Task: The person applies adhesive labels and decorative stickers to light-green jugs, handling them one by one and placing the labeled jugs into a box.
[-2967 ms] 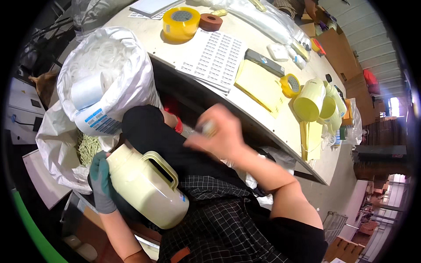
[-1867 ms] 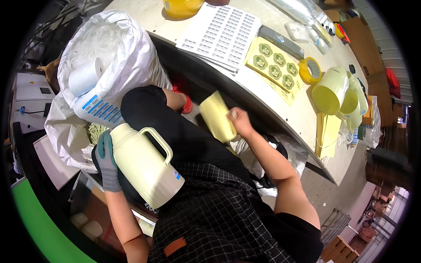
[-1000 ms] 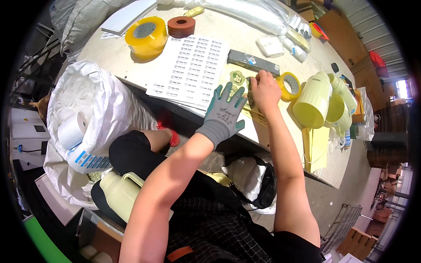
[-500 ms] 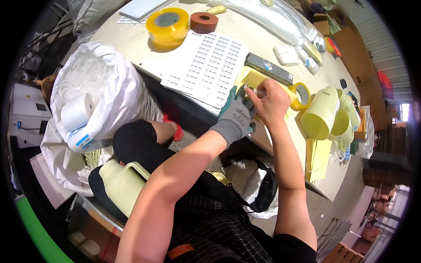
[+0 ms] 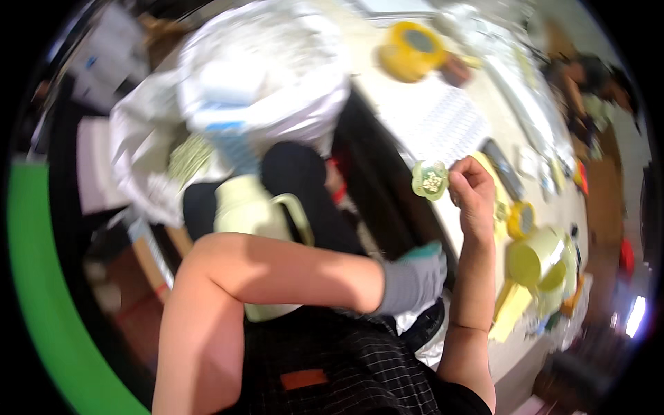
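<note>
Between the thumb and fingers of my bare right hand [image 5: 474, 197] is a small pale-green rounded piece [image 5: 430, 180] with a cluster of white specks in its middle; its kind is unclear. It hangs over the table's near edge. My left hand [image 5: 418, 277], in a grey and green glove, is lower, close to my body and the dark table edge. Its fingers are blurred and partly turned away, so any grip is hidden. Behind my right hand lie yellow sheets [image 5: 485, 166] and a dark narrow box [image 5: 503, 169]. A large pale-yellow jug [image 5: 252, 207] with a handle rests by my lap.
A white sack [image 5: 304, 111] of clear plastic pieces stands at the left. On the table [image 5: 366, 55] are a label sheet [image 5: 443, 124], a yellow tape roll [image 5: 411, 52], a smaller yellow roll [image 5: 520, 220] and pale-yellow cylindrical containers [image 5: 532, 257] at the right.
The view has swung left and blurred. My hands have parted: the right is raised with the green piece showing, while the left has drawn back toward my body.
</note>
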